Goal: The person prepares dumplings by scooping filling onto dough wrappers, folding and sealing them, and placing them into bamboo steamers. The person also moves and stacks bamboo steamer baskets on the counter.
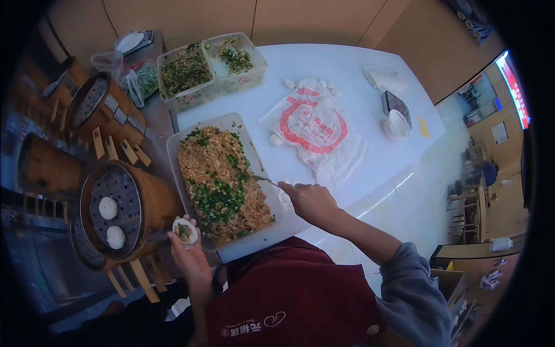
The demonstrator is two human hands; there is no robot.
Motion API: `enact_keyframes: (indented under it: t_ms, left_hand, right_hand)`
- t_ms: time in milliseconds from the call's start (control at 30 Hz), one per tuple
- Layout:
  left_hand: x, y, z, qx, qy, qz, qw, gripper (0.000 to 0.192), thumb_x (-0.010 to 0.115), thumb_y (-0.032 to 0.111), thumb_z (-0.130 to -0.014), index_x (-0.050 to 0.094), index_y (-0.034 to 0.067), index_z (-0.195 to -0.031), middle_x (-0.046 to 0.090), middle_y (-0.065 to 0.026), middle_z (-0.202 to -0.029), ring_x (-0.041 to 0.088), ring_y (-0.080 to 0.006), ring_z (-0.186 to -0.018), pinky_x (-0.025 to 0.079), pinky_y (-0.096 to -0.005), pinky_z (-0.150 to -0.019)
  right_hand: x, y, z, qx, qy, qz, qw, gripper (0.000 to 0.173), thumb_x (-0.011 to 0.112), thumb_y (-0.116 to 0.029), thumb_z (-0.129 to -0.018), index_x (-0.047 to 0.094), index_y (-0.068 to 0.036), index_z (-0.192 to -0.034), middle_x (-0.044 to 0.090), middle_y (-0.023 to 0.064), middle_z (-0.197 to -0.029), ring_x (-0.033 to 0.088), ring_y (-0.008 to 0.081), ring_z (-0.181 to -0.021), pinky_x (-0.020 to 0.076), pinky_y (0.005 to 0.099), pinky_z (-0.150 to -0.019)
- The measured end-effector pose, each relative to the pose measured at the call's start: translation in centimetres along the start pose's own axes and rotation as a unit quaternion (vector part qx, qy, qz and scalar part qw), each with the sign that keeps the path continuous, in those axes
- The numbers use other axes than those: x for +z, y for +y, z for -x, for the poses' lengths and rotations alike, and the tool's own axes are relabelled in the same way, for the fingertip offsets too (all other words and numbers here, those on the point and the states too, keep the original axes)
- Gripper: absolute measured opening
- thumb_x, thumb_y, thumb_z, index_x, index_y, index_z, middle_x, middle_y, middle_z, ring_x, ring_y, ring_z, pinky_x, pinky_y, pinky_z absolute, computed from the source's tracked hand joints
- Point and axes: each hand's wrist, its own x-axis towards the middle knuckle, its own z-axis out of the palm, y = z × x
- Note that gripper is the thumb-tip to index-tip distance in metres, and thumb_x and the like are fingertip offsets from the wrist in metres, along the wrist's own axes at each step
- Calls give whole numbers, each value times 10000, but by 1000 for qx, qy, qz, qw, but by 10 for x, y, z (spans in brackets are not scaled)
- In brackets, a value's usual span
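My left hand (189,256) holds a round dough wrapper (185,231) with some filling in its middle, between the bamboo steamer (162,208) and the filling tub. My right hand (313,204) grips the handle of a thin metal utensil (264,179), whose far end touches the meat filling (212,152) topped with chopped green onion. That filling lies in a large clear plastic tub (271,197). Two white filled buns, an upper one (108,208) and a lower one (115,237), sit on the perforated liner of the steamer.
Two smaller plastic tubs (186,102) of chopped greens stand behind. A printed plastic bag (314,126) covers several dough pieces on the white table (277,60). A white bowl (396,125) touches a dark scale (393,104) at right. More bamboo steamers (125,112) stand at left.
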Motion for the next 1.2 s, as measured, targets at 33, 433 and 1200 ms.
enact_keyframes:
  t_ms: [33, 433, 1200]
  left_hand:
    - [-4, -2, 0, 8, 4, -11, 1000, 460, 373, 350, -995, 391, 30, -1325, 530, -108, -1245, 520, -185, -1140, 415, -309, -967]
    - [1, -46, -21, 278, 47, -193, 940, 388, 454, 27, -942, 370, -74, -1307, 500, -215, -1260, 500, -249, -1159, 393, -338, -1002]
    - [-2, -58, -26, 342, 43, -220, 912, 392, 441, 70, -961, 362, -58, -1323, 495, -208, -1279, 483, -247, -1171, 389, -330, -998]
  right_hand:
    - [1, 0, -2, 8, -13, 26, 1000, 427, 489, -50, -796, 550, -112, -1214, 630, 118, -742, 607, 311, -580, 484, 419, -513]
    - [6, -4, -7, -42, -6, 104, 994, 501, 494, -48, -781, 472, -96, -1279, 605, 106, -767, 605, 272, -541, 473, 391, -460]
    - [1, -27, 27, -117, -74, 147, 979, 539, 526, -73, -777, 443, 28, -1300, 575, 136, -762, 604, 233, -502, 475, 343, -424]
